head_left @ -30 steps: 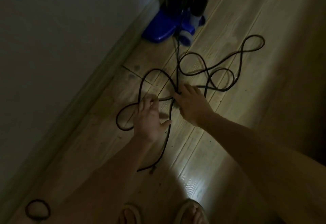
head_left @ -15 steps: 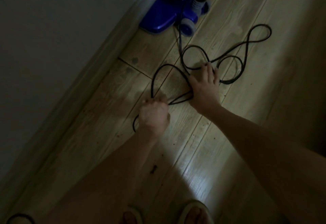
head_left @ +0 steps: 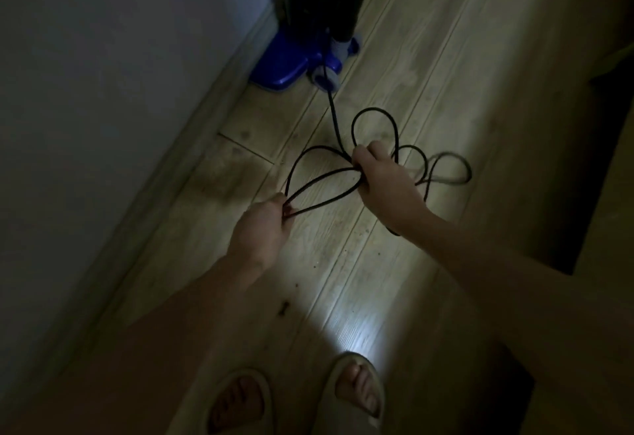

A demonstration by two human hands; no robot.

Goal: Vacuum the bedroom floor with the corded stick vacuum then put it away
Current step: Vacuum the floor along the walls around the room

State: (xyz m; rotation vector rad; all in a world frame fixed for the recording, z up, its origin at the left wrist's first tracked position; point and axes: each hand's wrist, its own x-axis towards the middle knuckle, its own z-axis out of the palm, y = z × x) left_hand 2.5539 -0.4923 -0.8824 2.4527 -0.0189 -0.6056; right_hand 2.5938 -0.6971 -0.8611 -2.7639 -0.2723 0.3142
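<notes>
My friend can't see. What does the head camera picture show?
Two hands gather loops of a black cord: left hand and right hand both grip it. The cord runs to a blue vacuum by the wall, on a wooden floor.

Both hands grip the black cord [head_left: 319,181]: left hand [head_left: 262,229], right hand [head_left: 384,181]. Loops hang between them. The vacuum [head_left: 291,60] stands by the wall.
</notes>
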